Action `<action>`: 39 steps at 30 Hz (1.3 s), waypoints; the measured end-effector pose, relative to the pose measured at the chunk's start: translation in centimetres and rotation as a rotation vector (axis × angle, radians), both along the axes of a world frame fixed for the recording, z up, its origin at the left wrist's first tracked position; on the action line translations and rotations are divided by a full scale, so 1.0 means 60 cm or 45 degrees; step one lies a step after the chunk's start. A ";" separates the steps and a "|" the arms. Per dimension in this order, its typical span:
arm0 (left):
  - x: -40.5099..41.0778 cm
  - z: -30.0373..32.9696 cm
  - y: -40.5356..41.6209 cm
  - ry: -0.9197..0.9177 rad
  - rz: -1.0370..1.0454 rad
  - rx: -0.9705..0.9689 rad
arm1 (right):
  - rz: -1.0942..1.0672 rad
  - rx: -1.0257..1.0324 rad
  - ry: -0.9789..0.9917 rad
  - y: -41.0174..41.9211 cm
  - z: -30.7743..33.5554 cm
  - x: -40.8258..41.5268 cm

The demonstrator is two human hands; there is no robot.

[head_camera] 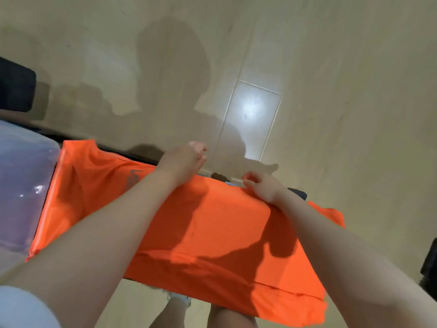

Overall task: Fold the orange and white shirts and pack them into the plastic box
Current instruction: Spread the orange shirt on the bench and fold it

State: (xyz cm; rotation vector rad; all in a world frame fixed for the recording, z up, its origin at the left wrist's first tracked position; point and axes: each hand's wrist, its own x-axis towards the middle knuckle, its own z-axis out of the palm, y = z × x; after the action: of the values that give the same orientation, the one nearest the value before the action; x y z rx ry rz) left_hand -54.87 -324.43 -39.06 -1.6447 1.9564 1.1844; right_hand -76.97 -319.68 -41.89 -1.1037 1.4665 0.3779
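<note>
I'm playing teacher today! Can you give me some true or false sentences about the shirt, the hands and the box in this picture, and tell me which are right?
1. The shirt is orange. True.
2. Both hands are at the shirt's far edge. True: the left hand and the right hand are both there, fingers curled.
3. The shirt is already in the box. False: it lies spread out beside the box, to its right.
4. The box is bright red. False: it is clear plastic, slightly bluish.
5. A white shirt lies on top of the orange one. False: no white shirt shows there.
</note>
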 end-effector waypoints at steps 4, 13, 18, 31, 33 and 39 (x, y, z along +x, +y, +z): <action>-0.041 -0.042 -0.022 -0.039 -0.118 0.086 | 0.044 0.123 -0.035 -0.008 -0.035 -0.020; -0.069 -0.108 -0.002 0.067 -0.345 0.627 | 0.176 0.141 -0.248 -0.002 -0.055 -0.042; -0.054 -0.083 -0.018 0.014 -0.283 0.677 | 0.132 -0.308 -0.220 -0.012 -0.007 -0.050; -0.004 0.143 0.019 0.117 -0.505 -0.209 | 0.436 -1.139 0.520 0.055 0.196 -0.040; 0.007 0.157 0.060 0.120 -0.534 -0.267 | 0.463 -1.096 0.533 0.106 0.210 -0.030; 0.043 0.129 0.174 0.146 -0.713 -0.397 | 0.534 -1.013 0.624 0.241 0.180 0.001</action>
State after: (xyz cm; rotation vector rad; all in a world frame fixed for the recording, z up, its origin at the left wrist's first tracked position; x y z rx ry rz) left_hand -52.28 -313.98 -31.31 -1.0363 2.5433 0.7978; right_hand -76.93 -305.20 -31.07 -2.0844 1.8765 0.3772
